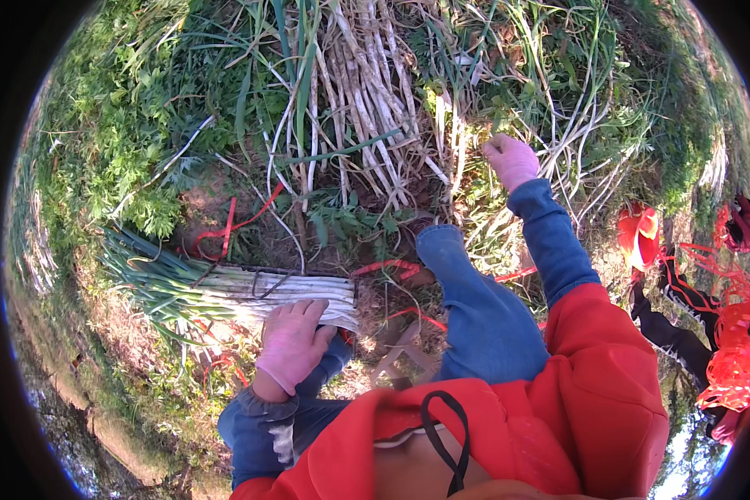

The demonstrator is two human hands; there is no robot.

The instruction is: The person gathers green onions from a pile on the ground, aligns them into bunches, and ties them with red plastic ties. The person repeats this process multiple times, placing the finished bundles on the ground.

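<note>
My left hand (294, 340), in a pink glove, rests flat across the white stalks of a neat bundle of scallions (281, 294). The bundle lies sideways, its green leaves to the left and its white ends to the right. Dark cords cross it. My right hand (514, 161), also in a pink glove, is raised over the plants with its fingers curled; whether anything thin is between the fingertips cannot be made out. Left of that hand lies a large heap of loose, soil-streaked scallions (369, 106). More loose scallions (575, 137) lie to its right.
Red plastic strips (228, 228) are scattered on the ground around the bundle. At the right stands another person in dark trousers (675, 331), beside a tangle of red strips (734, 350) and a red roll (639, 237). Leafy green weeds (125, 125) cover the left side.
</note>
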